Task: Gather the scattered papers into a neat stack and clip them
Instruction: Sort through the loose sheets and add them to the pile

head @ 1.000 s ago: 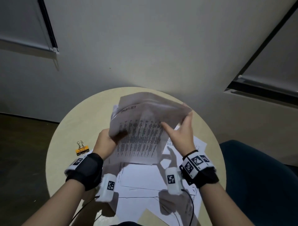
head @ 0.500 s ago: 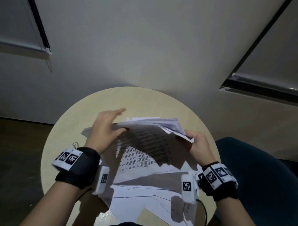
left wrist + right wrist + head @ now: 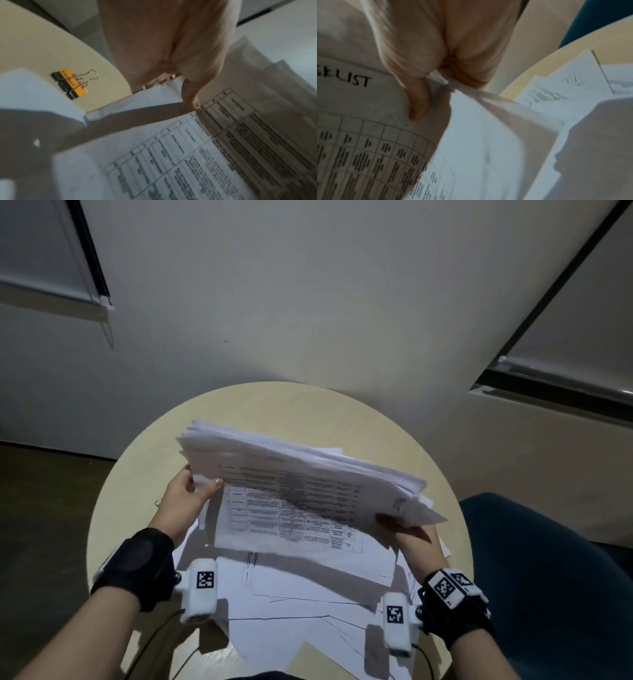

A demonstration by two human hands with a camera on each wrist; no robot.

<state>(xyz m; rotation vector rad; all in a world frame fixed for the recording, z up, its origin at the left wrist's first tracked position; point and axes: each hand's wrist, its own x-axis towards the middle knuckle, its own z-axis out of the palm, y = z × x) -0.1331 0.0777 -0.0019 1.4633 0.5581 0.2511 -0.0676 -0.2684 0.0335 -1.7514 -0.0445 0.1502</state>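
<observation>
Both hands hold a thick bundle of printed papers (image 3: 301, 484) tilted above the round table (image 3: 137, 474). My left hand (image 3: 191, 494) pinches its left edge, thumb on the printed face, as the left wrist view shows with the thumb (image 3: 192, 97) on the papers (image 3: 223, 135). My right hand (image 3: 407, 529) grips the right end from below; in the right wrist view its thumb (image 3: 418, 102) presses a sheet headed "LIST" (image 3: 351, 121). More loose sheets (image 3: 308, 594) lie spread on the table beneath. An orange and black binder clip (image 3: 72, 82) lies on the table left of the papers.
A dark blue chair (image 3: 548, 577) stands right of the table. A pale wall (image 3: 308, 302) rises behind it, with blinds (image 3: 44, 251) at upper left. Dark floor (image 3: 41, 508) lies to the left. Cables (image 3: 164, 642) trail from the wrist cameras near the table's front edge.
The bundle was upright a second ago, then came down flat. Now both hands have shifted to its two ends and hold it tilted, gathered thicker; the left hand moved from on top to the left edge.
</observation>
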